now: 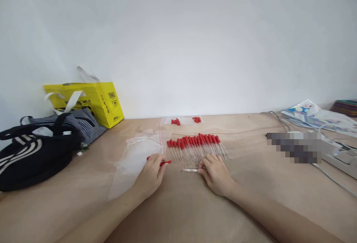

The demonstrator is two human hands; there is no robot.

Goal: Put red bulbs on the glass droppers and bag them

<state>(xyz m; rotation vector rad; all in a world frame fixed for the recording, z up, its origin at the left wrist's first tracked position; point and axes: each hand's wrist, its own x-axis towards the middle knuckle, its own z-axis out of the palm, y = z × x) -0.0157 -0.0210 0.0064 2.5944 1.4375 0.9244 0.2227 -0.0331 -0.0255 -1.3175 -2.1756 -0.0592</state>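
While a pale wall point(212, 42) fills the view behind, the wooden tabletop point(240, 209) spreads beneath everything, bare enough near the front edge that a round tube could roll if let go there. At the far left, a yellow bag point(114, 112), a black bag point(55, 159) and a striped bag point(86, 124) crowd together, well apart from the hands. Next come thin clear plastic bags point(136, 153), lying just beside the left hand point(150, 170); a wrist brushing that slippery film could drag it into the row of red-topped droppers point(199, 146). These lie side by side between and beyond the hands, red ends away from the person, packed so closely that a nudge from the right hand point(219, 174), whose fingertips are right by their thin ends, could skew several or chip a tip if they are glass. The two hands are apart. The right has its fingers closed on a clear tube point(191, 169), which points leftwards; a hard pinch could crack it, a loose one let it slip. The left is closed around red pieces point(165, 163) poking out both sides of its grip, and holding more than one risks a drop. Smallest are the loose red bulbs point(175, 122), in two clusters near the wall, which a bump could scatter.
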